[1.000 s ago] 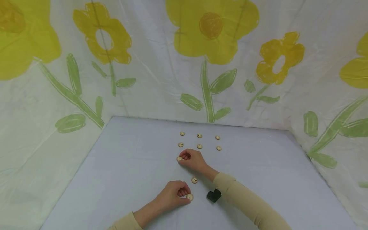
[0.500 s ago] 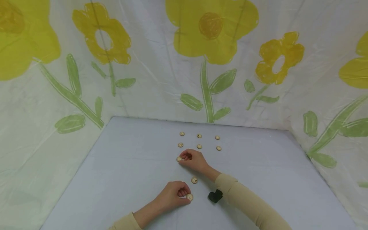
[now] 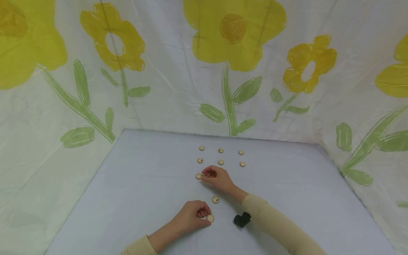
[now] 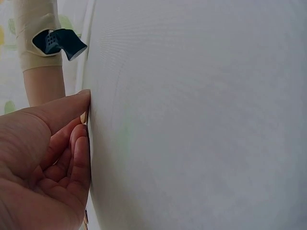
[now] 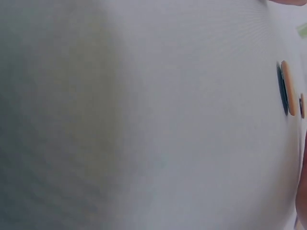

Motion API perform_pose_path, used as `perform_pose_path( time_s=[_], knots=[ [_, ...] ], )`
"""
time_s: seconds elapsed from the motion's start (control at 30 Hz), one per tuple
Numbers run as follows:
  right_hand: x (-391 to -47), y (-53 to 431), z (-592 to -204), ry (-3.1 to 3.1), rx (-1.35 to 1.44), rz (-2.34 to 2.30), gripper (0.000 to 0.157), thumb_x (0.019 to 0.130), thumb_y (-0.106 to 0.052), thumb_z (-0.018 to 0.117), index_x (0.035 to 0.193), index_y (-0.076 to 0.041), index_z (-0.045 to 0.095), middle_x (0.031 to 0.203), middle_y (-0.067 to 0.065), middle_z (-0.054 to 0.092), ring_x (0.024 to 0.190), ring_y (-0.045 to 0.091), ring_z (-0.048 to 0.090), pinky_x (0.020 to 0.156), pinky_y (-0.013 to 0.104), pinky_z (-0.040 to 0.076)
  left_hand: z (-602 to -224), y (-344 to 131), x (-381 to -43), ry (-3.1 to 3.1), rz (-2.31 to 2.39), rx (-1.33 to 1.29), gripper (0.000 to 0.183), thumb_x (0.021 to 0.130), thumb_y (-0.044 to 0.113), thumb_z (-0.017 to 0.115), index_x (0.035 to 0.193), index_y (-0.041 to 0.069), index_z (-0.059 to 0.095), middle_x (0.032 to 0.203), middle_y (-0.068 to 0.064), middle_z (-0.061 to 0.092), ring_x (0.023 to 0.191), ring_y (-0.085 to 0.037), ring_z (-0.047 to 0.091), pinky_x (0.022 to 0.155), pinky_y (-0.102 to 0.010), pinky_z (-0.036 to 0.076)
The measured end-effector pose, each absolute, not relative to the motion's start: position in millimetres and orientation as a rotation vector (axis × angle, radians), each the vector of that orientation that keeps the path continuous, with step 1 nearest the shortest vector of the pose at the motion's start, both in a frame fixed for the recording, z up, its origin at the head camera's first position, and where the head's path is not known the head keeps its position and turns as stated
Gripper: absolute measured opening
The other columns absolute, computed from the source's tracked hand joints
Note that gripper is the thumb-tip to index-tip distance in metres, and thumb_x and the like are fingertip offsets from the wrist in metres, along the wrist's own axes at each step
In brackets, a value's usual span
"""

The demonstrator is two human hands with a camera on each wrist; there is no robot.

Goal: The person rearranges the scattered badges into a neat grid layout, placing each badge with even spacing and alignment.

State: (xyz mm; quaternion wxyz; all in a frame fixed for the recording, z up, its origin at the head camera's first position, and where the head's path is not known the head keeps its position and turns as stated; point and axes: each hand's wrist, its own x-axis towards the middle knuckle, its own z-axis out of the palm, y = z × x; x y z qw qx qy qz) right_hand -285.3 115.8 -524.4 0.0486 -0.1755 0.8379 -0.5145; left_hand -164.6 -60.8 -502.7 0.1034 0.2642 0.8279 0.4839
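Note:
My left hand (image 3: 194, 214) pinches a small round wooden disc (image 3: 210, 218) with dark markings at the table's near side. In the left wrist view, thumb and fingers of that left hand (image 4: 53, 143) meet at the tabletop, mostly hiding the disc. Farther up, my right hand (image 3: 220, 179) has its thumb and index fingertips parted at the right edge of another wooden disc (image 3: 198, 176), which lies flat. Between the hands lies a third disc (image 3: 215, 199) with a dark spot. The right wrist view shows a disc (image 5: 288, 88) edge-on and only a sliver of hand.
Several matching discs stand in two rows at the back: one far-row disc (image 3: 202, 148) and one near-row disc (image 3: 242, 164) mark opposite corners. A dark wrist device (image 3: 242, 219) pokes from the right sleeve (image 3: 274, 221). Flower-printed sheeting (image 3: 172, 88) encloses the pale table (image 3: 134, 184).
My right hand has shifted slightly right, its fingertips drawing off the disc it was pinching; that disc stays in place. The left hand has kept still.

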Motion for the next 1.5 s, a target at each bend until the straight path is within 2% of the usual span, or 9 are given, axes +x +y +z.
perform_pose_path(
  time_s=[0.23,0.43,0.63,0.83,1.5],
  knots=[
    [-276,125,-522,2.557,-0.517,-1.564,0.019,0.084,-0.016,0.077,0.1,-0.009,0.07,0.084,-0.001,0.066,0.076,0.009,0.059,0.068,0.022,0.047,-503,-60,-164,2.451,1.426,0.78,0.018,0.076,0.007,0.081,0.088,0.008,0.067,0.076,0.005,0.058,0.07,-0.004,0.054,0.065,-0.019,0.047],
    [-255,132,-496,2.53,-0.537,-1.551,0.019,0.086,-0.009,0.073,0.102,0.0,0.067,0.086,0.008,0.066,0.077,0.018,0.06,0.067,0.022,0.047,-505,-59,-165,2.446,1.424,0.75,0.018,0.076,0.008,0.081,0.087,0.01,0.067,0.076,0.006,0.058,0.07,-0.003,0.054,0.065,-0.019,0.047],
    [-259,146,-522,2.518,-0.525,-1.527,0.02,0.085,-0.019,0.076,0.1,-0.009,0.069,0.084,-0.001,0.065,0.076,0.012,0.059,0.067,0.023,0.048,-504,-60,-164,2.432,1.439,0.762,0.019,0.076,0.008,0.081,0.088,0.009,0.067,0.077,0.006,0.059,0.07,-0.003,0.054,0.065,-0.02,0.046],
    [-249,152,-519,2.519,-0.541,-1.475,0.019,0.086,-0.024,0.076,0.1,-0.014,0.069,0.083,-0.004,0.064,0.075,0.011,0.059,0.067,0.024,0.048,-503,-60,-164,2.421,1.435,0.74,0.019,0.076,0.008,0.081,0.088,0.009,0.067,0.077,0.007,0.059,0.071,-0.004,0.054,0.065,-0.019,0.046],
    [-228,164,-515,2.58,-0.622,-1.367,0.021,0.084,-0.026,0.077,0.099,-0.015,0.068,0.081,-0.008,0.061,0.075,0.008,0.056,0.067,0.023,0.048,-503,-60,-165,2.409,1.427,0.722,0.018,0.077,0.009,0.081,0.089,0.01,0.067,0.078,0.007,0.059,0.071,-0.004,0.054,0.065,-0.02,0.046]
  ],
)
